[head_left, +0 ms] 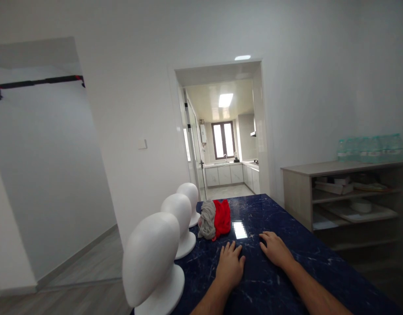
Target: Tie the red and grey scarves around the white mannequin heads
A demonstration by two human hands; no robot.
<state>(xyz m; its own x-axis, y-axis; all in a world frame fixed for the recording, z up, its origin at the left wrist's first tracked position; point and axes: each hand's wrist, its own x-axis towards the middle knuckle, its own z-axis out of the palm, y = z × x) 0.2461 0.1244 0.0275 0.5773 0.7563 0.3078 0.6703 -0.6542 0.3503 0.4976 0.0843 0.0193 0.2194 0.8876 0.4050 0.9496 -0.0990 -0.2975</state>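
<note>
Left hand [230,264], right hand [276,249] — loosely spread, touching blue table [258,278].

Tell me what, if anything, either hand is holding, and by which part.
Nothing is held: the left hand and right hand lie palm down on the dark blue table.

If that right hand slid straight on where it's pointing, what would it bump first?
The right hand would probably meet the red cloth first, though its exact line and depth are unclear.
</note>
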